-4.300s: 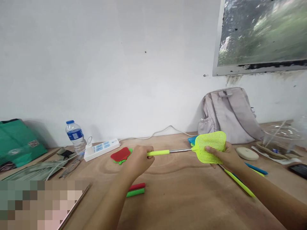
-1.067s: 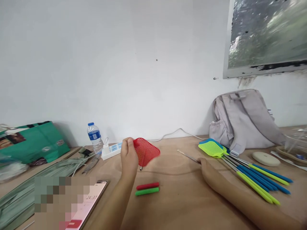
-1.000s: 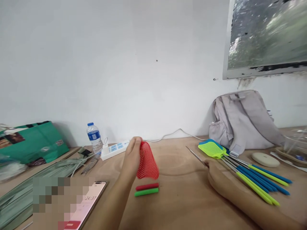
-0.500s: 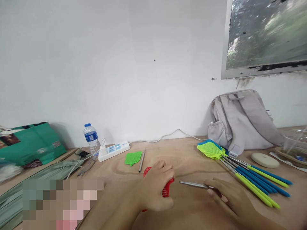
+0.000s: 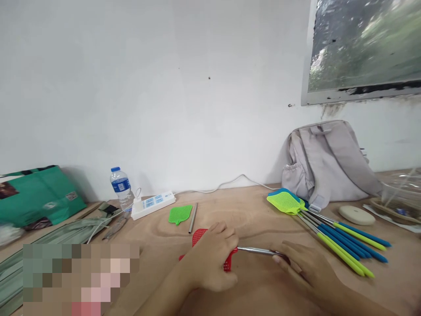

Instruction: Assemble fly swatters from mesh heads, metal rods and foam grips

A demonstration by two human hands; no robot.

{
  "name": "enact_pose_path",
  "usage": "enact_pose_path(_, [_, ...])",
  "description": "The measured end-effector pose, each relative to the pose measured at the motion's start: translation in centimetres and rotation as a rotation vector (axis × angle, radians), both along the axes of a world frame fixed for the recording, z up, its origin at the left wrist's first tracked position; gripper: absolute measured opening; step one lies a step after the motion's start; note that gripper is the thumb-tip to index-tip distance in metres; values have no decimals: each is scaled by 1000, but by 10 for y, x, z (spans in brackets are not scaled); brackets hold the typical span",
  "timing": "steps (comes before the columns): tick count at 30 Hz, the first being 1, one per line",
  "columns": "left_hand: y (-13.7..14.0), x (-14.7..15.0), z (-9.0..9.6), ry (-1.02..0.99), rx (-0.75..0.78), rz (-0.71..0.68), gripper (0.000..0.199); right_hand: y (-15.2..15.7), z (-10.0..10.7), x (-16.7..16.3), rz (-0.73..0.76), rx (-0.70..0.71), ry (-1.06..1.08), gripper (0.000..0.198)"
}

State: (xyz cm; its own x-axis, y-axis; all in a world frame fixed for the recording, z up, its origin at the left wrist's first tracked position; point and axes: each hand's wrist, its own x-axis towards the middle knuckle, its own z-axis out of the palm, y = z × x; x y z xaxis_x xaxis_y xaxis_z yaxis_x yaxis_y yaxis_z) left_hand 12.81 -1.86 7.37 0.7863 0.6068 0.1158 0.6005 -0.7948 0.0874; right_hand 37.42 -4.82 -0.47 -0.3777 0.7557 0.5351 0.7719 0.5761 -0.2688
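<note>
My left hand (image 5: 215,259) is curled over a red perforated fly swatter head (image 5: 198,235) on the table and grips it. The palm and fingers cover much of the red plastic, and another red bit pokes out left of the wrist. In my right hand (image 5: 307,267) is a thin silver swatter rod (image 5: 255,250) with a dark red grip, pointing left. Its tip meets the neck of the red head; whether it sits inside cannot be made out. Beyond my left hand lie a green swatter head (image 5: 180,214) and a loose metal tube (image 5: 193,218).
Several yellow-green and blue fly swatters (image 5: 345,239) lie at right, near a grey backpack (image 5: 332,166) and a beige oval object (image 5: 357,215). At left are a power strip (image 5: 154,205), a water bottle (image 5: 120,188) and a green bag (image 5: 41,195). A white cable (image 5: 210,191) runs along the wall.
The rod in my right hand has moved left, closing the gap to the red swatter head's neck. My left hand stays on the head. The view has shifted slightly.
</note>
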Motion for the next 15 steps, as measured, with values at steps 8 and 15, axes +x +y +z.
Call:
enact_pose_path(8, [0,1,1,8,28,21,32,1,1,-3,4,-51,79,24])
enact_pose_path(15, [-2,2,2,25,20,40,29,2,2,0,30,-47,39,23])
